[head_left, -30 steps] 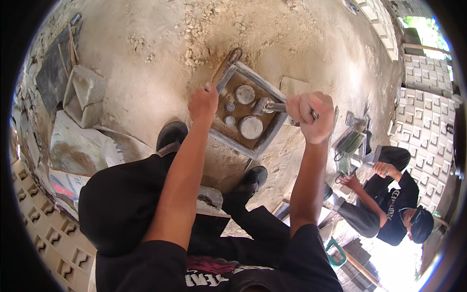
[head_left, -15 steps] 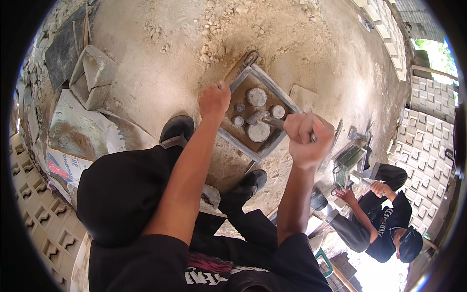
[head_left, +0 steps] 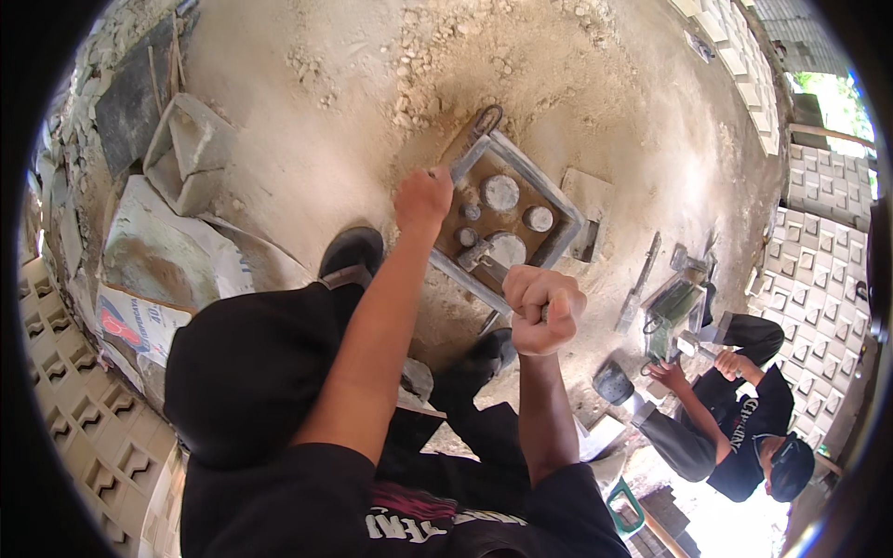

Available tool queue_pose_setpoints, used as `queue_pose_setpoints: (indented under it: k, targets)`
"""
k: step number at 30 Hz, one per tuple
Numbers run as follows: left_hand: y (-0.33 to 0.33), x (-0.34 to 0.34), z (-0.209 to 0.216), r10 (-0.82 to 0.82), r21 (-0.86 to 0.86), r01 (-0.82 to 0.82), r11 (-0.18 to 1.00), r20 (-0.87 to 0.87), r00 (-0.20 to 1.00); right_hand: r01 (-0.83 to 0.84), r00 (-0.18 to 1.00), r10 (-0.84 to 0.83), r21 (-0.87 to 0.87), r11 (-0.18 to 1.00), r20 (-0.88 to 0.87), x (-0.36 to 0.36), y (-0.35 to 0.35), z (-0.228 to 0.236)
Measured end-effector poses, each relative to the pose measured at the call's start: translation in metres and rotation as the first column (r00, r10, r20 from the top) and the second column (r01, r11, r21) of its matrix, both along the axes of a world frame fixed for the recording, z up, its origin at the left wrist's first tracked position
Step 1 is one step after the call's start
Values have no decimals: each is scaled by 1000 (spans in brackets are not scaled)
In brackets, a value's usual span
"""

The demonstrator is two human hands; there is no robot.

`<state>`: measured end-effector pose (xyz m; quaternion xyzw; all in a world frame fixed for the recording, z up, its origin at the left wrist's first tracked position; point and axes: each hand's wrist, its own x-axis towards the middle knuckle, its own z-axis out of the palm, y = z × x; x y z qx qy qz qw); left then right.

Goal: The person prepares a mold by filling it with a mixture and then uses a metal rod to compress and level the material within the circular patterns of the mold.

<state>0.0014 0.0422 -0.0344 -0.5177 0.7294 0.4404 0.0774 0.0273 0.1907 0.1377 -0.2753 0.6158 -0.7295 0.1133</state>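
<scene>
A square grey metal mould (head_left: 549, 179) lies tilted on the ground in front of me. Brownish material fills it, with several round grey discs of different sizes, among them a large disc (head_left: 501, 192) and a smaller disc (head_left: 538, 219). My left hand (head_left: 423, 198) is closed at the mould's left corner; its fingers partly hide what they grip. My right hand (head_left: 544, 310) is wrapped round the handle of a hammer (head_left: 491, 268). The hammer's head is over the near part of the mould, beside the nearest large disc (head_left: 507, 249). A metal loop (head_left: 488, 119) sticks out at the far corner.
Loose rubble (head_left: 423, 79) lies beyond the mould. A flat slab (head_left: 588, 200) is on its right. Paper sacks (head_left: 144, 321) and a broken block (head_left: 191, 153) are at left. A co-worker (head_left: 744, 418) at right holds a hammer over another mould. Stacked patterned blocks (head_left: 819, 298) line the right side.
My right hand and the hammer have moved left and nearer to me across the mould. My left hand stays at the mould's left corner. The whole view has shifted slightly.
</scene>
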Motion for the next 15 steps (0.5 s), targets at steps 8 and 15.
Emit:
queue_pose_setpoints:
  k: [8,15]
  targets:
    - [-2,2,-10,40,35,-38,999,-69,997,248,965,-262,-251,936,-24,13,-6,7]
    - [-5,2,-27,-19,163,58,985,-230,973,172,985,-173,-294,940,25,-11,-16,90]
